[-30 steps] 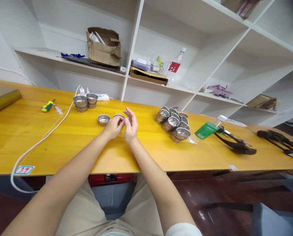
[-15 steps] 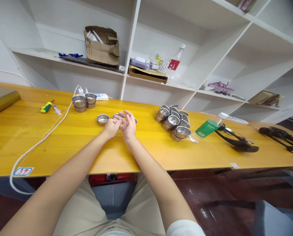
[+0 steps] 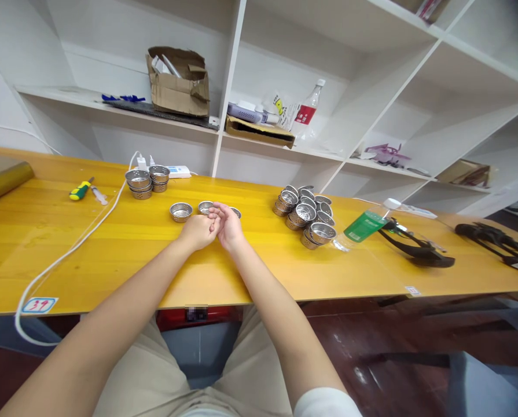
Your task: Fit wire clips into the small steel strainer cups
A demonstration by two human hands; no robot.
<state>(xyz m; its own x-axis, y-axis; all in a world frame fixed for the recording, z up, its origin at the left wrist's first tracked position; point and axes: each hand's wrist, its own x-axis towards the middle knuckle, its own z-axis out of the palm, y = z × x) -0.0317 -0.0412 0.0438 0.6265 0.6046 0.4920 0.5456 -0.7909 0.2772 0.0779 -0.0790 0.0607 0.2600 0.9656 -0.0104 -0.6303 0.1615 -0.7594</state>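
Note:
My left hand (image 3: 199, 231) is closed, its fingertips against my right hand (image 3: 229, 227). The right hand's fingers are bent and drawn together over the left fingertips. Whatever may be between them is hidden. Just behind the hands stand small perforated metal cups: one (image 3: 181, 212) to the left, one (image 3: 205, 207) partly covered by the fingers, and another (image 3: 236, 213) showing only its rim past my right hand.
Stacked metal cups (image 3: 139, 180) stand back left by a power strip (image 3: 179, 172). A larger cluster of cups (image 3: 304, 214) sits right, beside a green-labelled bottle (image 3: 365, 225). A screwdriver (image 3: 80, 190) and white cable (image 3: 74, 246) lie left. Shelves rise behind the table.
My right hand's fingers, stretched out before, have bent and closed in toward the left hand. Both hands have come slightly nearer to me. The cups have stayed in place.

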